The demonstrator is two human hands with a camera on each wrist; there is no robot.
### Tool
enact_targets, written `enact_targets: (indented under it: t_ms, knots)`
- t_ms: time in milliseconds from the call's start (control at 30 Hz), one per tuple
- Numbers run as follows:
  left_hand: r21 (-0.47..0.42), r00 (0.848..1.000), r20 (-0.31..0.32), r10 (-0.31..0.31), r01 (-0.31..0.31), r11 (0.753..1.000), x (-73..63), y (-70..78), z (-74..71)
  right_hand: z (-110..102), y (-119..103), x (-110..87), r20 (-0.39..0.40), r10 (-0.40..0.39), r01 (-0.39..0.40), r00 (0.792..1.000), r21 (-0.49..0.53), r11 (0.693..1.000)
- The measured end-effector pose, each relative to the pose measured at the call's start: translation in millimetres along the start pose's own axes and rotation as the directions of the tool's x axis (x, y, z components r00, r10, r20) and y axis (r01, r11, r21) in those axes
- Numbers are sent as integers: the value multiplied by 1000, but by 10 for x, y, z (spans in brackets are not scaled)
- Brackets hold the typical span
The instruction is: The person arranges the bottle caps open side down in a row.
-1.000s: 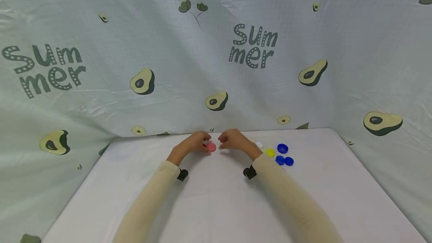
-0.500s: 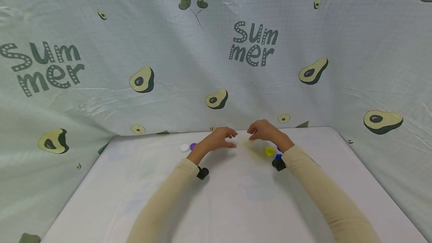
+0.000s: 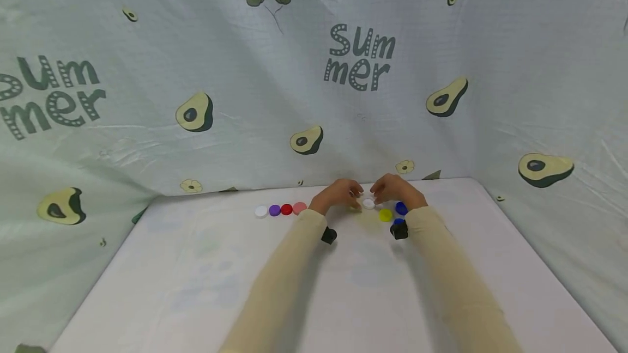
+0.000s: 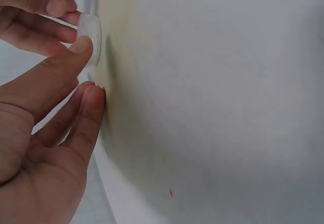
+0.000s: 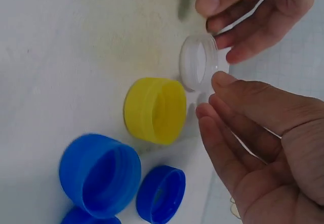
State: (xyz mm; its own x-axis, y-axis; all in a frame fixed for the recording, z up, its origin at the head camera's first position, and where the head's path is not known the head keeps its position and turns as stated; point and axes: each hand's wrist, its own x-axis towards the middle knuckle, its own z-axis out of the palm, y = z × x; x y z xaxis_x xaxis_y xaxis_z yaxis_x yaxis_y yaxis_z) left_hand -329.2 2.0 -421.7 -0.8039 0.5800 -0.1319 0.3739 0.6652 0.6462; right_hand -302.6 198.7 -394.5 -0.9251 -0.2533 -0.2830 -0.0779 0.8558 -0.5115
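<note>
A white, translucent bottle cap (image 3: 368, 204) sits on the white table near its back edge, between both hands. In the right wrist view this cap (image 5: 190, 64) has its hollow side facing up. My left hand (image 3: 339, 194) reaches in from the left, fingers spread apart and loosely bent close to the cap. From the other side comes my right hand (image 3: 395, 189), its thumb tip right at the cap's rim in the right wrist view. Neither hand's thumb and fingers close round the cap. A yellow cap (image 5: 157, 110) stands just beside it, hollow side up.
Left of the hands runs a row of caps: white (image 3: 261, 211), purple (image 3: 275, 210), red (image 3: 287, 209) and pink (image 3: 300, 208). Several blue caps (image 5: 101, 176) lie near the right wrist. A printed cloth (image 3: 245, 124) hangs behind the table's back edge.
The left hand has moved away from the pink cap to the right, uncovering the row. Both hands now come together around the white cap. The head view has shifted slightly.
</note>
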Motion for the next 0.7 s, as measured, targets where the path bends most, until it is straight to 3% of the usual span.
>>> enact_targets:
  t_ms: [167, 433, 700]
  knots:
    - [8, 998, -15, -56, 56, 998, 103, 75, 70, 50, -55, -1, 27, 103, -104, 994, 29, 994]
    - [60, 984, -70, -165, 170, 984, 130, 216, 123, 125, -103, -19, -55, 172, -170, 984, 37, 985]
    - [31, 982, -111, -152, 156, 987, 57, 206, 154, 209, -115, -19, -118, 165, -160, 979, 56, 986]
